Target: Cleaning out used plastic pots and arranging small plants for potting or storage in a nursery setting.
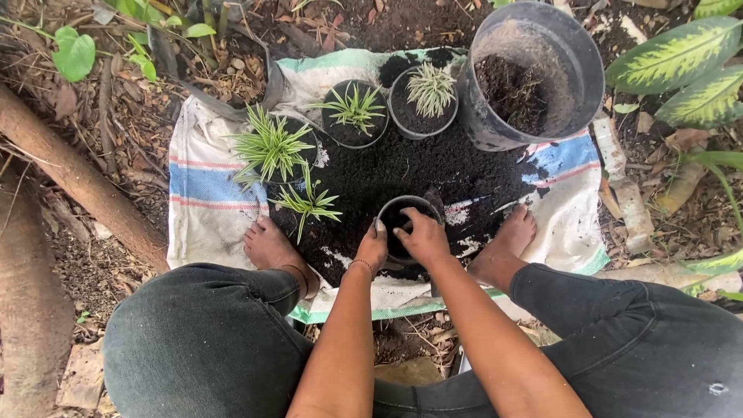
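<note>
I look down and see my two hands on a small black pot [398, 220]. It sits on dark soil [402, 174] in the middle of a white sack [209, 224] spread on the ground, near me, between my two bare feet.

My left hand [373, 246] holds the left rim of the pot. Its fingers are curled over the edge and pressed together. My right hand [423, 236] lies over the right side of the pot's mouth. Its fingers bend down toward the inside. I cannot tell if they pinch anything.

Just left of the pot, a small striped plant [308, 204] lies on the soil. Farther away stand three pots with the same kind of spiky plants [354, 108]. At the far right is a big black bucket [576, 58] with soil inside. It leans toward me. A brown log [70, 174] lies on the left.
</note>
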